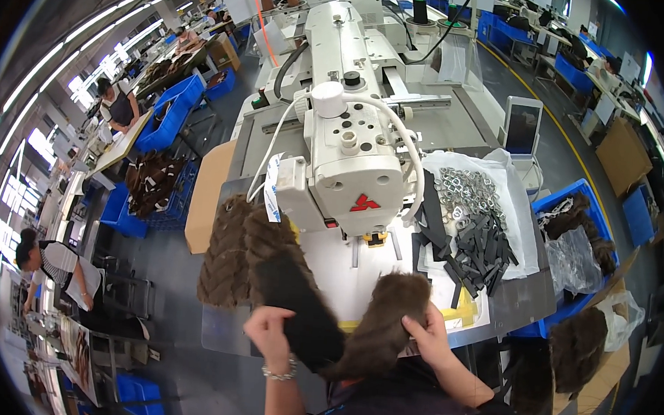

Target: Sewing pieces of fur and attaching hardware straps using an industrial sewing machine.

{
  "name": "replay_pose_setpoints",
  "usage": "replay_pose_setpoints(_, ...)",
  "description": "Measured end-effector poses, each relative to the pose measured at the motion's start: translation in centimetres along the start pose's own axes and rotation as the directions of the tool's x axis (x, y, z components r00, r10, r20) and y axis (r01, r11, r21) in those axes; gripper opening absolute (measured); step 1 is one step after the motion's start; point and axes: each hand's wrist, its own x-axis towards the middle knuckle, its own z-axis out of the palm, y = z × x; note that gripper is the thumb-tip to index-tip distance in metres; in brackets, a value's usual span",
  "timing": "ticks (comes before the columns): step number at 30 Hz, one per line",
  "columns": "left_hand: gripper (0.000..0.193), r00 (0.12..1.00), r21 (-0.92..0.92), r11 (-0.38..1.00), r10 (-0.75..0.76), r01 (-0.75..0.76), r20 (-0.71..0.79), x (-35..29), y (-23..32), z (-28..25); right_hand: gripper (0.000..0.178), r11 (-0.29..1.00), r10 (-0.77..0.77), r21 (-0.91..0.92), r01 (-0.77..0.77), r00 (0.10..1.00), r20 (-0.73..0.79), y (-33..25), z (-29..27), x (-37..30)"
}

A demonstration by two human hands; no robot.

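A long brown fur piece (387, 317) hangs in front of me in a V, its low middle near my body. One arm of the V shows fur, the other a black backing (296, 300); I cannot tell whether they are a single strip. My left hand (269, 337), with a bracelet at the wrist, pinches the edge of the black-backed part. My right hand (432, 339) grips the fur part, thumb on top and fingers hidden behind. Just beyond stands a white industrial sewing machine (354, 163), its head above a white work plate (328, 264).
More brown fur pieces (226, 266) lie on the table's left. On white sheeting (524, 242) to the right are metal rings (466, 193) and black strips (481, 251). A blue crate (541, 327) holds fur and plastic at the right. People work at tables farther left.
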Motion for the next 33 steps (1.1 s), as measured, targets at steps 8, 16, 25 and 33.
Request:
replay_pose_setpoints(8,0.024,0.978,0.429,0.902,-0.033,-0.059,0.204,9.2,-2.2,-5.1,0.034,0.986,-0.029,-0.155,0.052,0.989,0.148,-0.9,-0.7,1.1)
replay_pose_setpoints(16,0.063,0.447,0.113,0.561,0.504,-0.820,0.739,3.4,2.2,4.8,0.044,0.923,0.144,0.349,-0.162,0.987,0.077,-2.6,1.2,2.2)
replay_pose_setpoints(25,0.042,0.332,-0.069,0.552,0.592,-0.831,0.734,5.0,1.2,8.5,0.059,0.906,0.183,0.326,-0.271,0.944,0.276,-4.0,-2.2,5.3)
replay_pose_setpoints(33,0.052,0.255,-0.112,0.627,0.465,-0.771,0.848,4.7,-0.7,10.0,0.079,0.575,0.114,-0.712,0.404,0.822,0.558,-6.7,-3.7,7.5)
